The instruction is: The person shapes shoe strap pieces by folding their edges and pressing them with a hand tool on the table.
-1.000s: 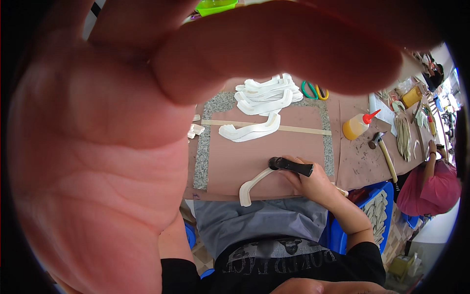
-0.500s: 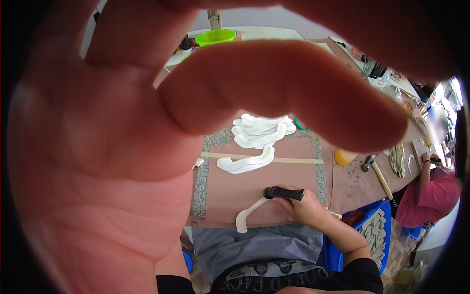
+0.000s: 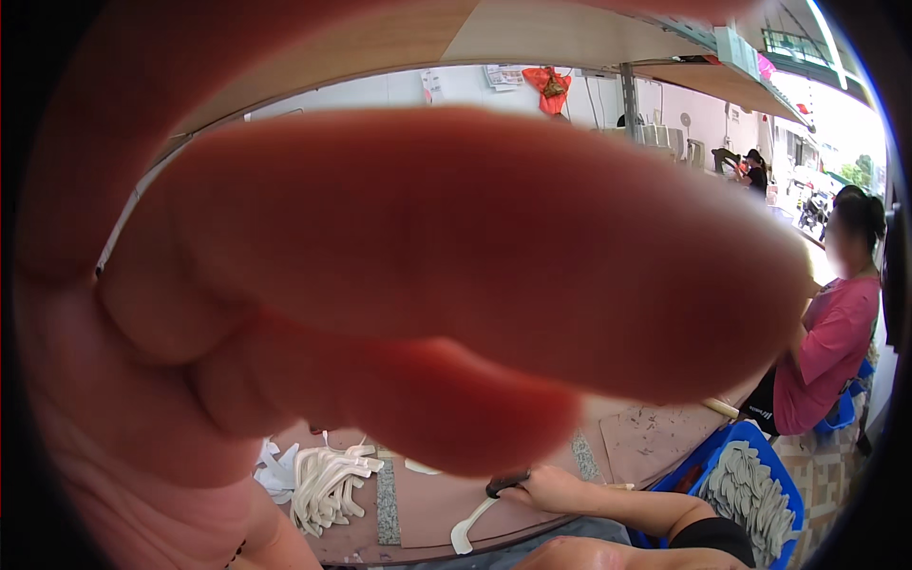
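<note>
My left hand is very close to the view and covers most of it, its fingers stretched out and blurred, with nothing held in them. Low in the picture, my right hand is closed around a black-handled tool. A curved off-white strip lies from beneath the tool toward the table's near edge. Whether my right fingers also touch the strip, I cannot tell. To the left is a heap of similar pale strips on the brown work table. My left fingers hide the middle of the table.
On the right stands a blue bin filled with greyish curved pieces. Past it is a person in a pink top, and another person is farther back. A wooden shelf spans the top.
The view has tilted up, so the table and my right hand sit lower. My left hand has shifted across the view and hides more of it. The pink-topped person now appears more upright.
</note>
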Motion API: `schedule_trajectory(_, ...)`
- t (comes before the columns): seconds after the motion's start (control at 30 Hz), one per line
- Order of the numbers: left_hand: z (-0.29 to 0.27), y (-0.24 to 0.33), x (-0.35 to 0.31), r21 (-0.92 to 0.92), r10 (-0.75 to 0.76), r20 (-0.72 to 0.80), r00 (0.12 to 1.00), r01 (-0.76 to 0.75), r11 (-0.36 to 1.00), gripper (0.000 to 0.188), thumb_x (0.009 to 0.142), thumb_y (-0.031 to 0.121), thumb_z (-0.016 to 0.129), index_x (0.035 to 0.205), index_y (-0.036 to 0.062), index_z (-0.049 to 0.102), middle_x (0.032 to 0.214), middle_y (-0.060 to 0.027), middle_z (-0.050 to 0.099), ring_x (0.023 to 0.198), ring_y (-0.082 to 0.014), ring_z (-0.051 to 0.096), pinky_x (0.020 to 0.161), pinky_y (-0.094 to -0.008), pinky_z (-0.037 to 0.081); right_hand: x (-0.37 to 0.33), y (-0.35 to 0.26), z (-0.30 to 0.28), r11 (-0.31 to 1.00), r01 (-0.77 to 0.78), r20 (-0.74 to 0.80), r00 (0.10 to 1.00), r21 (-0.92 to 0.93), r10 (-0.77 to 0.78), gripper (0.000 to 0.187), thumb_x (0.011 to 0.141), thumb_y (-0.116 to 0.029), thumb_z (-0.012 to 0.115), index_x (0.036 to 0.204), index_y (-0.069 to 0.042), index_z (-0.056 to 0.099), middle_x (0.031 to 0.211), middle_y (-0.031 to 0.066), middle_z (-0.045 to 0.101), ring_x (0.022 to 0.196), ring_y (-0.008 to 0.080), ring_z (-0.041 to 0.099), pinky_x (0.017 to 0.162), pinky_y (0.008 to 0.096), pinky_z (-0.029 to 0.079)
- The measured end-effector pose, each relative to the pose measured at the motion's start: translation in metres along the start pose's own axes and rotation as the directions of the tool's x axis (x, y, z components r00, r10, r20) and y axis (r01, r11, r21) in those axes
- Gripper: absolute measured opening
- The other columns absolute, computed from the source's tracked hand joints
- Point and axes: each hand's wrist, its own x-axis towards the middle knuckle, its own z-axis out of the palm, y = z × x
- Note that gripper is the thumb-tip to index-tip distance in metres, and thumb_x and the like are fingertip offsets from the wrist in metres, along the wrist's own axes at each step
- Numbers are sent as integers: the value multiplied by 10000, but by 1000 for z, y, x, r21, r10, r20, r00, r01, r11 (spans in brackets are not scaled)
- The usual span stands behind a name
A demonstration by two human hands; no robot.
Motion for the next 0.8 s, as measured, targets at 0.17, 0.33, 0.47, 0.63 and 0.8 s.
schedule_trajectory(0.17, -4, 15, -7, -90, -51, -62, 997, 46, 995, 736, 764, 276, 873, 1348, -4, 525, 1334, -125, 548, 1156, -233, 572, 1023, -362, 465, 0, -7, -8, 999, -37, 70, 997, -2, 37, 443, 1005, -478, 584, 1056, -62, 727, 927, 220, 727, 874, 429, 705, 766, 516, 579)
schedule_trajectory(0.33, -2, 23, -37, -160, -103, -145, 984, 79, 984, 722, 764, 290, 873, 1330, -9, 539, 1316, -120, 558, 1146, -226, 572, 1022, -359, 464, -1, -10, -7, 994, -99, 71, 992, -51, 103, 453, 1001, -484, 589, 1043, -55, 727, 953, 216, 729, 867, 428, 707, 756, 513, 581)
schedule_trajectory(0.47, 8, 27, -65, -215, -159, -234, 959, 108, 971, 711, 764, 301, 873, 1315, -12, 551, 1302, -116, 566, 1138, -221, 572, 1021, -357, 463, -2, -4, -2, 997, -71, 9, 997, 26, 71, 410, 990, -452, 614, 1011, -60, 731, 939, 231, 718, 841, 425, 705, 728, 513, 582)
schedule_trajectory(0.63, 0, 24, -131, -136, -311, -267, 912, 284, 949, 699, 765, 314, 873, 1297, -17, 565, 1285, -112, 577, 1127, -215, 571, 1020, -354, 462, -2, 2, -2, 994, 28, -64, 998, 102, -22, 313, 965, -342, 665, 1172, -110, 696, 903, 200, 728, 789, 424, 693, 690, 510, 567)
schedule_trajectory(0.8, 36, -79, -234, 491, -698, 197, 689, 546, 678, 270, 904, 172, 733, 1082, -4, 634, 1039, -146, 578, 1028, -346, 562, 897, -426, 464, 2, -9, -15, 990, 6, 16, 1000, 140, -9, 296, 965, -283, 674, 1205, -109, 672, 932, 178, 718, 806, 428, 689, 707, 509, 563)
